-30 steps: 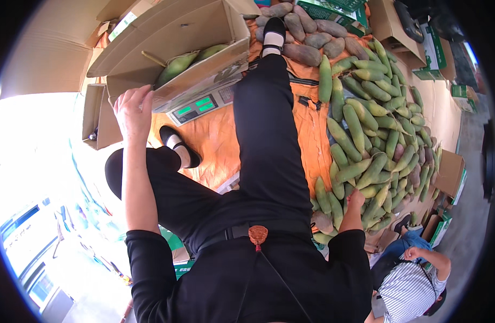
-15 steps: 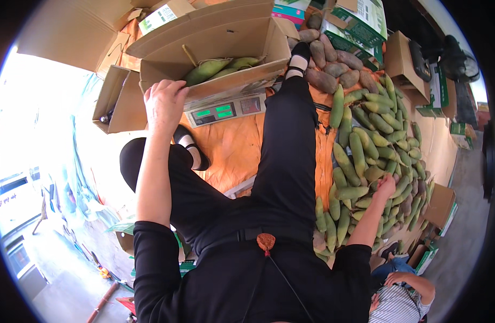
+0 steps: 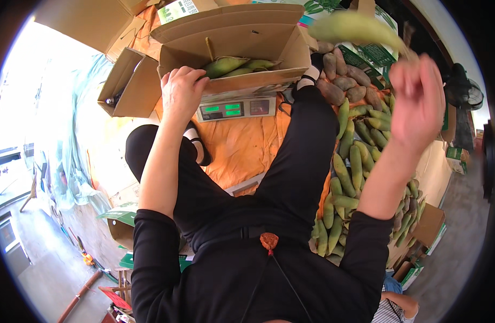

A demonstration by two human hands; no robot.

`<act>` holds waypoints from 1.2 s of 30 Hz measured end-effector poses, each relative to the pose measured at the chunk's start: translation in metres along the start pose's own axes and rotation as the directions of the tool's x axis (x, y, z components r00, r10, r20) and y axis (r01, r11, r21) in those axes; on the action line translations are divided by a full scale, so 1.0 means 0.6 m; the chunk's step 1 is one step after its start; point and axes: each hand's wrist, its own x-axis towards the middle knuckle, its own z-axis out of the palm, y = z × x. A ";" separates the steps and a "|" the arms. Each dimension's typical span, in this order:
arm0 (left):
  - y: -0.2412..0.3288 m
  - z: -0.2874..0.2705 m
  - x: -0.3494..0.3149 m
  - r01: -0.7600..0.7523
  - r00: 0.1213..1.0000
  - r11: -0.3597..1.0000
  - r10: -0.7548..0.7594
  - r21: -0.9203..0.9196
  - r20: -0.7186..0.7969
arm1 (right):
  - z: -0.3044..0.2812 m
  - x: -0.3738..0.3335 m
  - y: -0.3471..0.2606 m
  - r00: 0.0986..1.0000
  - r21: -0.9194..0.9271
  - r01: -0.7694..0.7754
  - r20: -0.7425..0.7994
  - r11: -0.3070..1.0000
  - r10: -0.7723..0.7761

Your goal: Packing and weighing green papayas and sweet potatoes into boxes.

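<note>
Head: right hand (image 3: 418, 99) holds radish (image 3: 355, 28) high; left hand (image 3: 181, 91) touches carton (image 3: 269, 46).

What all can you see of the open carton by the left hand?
The carton is brown, apparently cardboard, with plain inner walls and a small dark mark on the far one. Its top is open, the far flap raised. It sits long side toward the person, seemingly on the scale, whose green-lit panel shows below it; its underside is hidden. A few long green vegetables lie inside. The left hand touches the near rim toward its left end; how firmly is unclear.
</note>
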 end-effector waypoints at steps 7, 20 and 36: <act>-0.011 -0.013 -0.006 0.026 0.999 1.000 -0.027 -0.005 -0.040 | 0.111 0.086 0.162 0.936 -0.327 -0.322 0.031 0.889 0.351; 0.009 0.009 0.002 0.017 1.000 1.000 -0.017 0.016 -0.022 | -0.006 -0.043 0.287 0.816 -0.307 -0.577 -0.172 0.757 0.552; 0.060 0.055 0.015 0.008 0.989 0.996 -0.020 0.084 0.149 | -0.007 -0.053 0.284 0.801 -0.327 -0.594 -0.158 0.735 0.577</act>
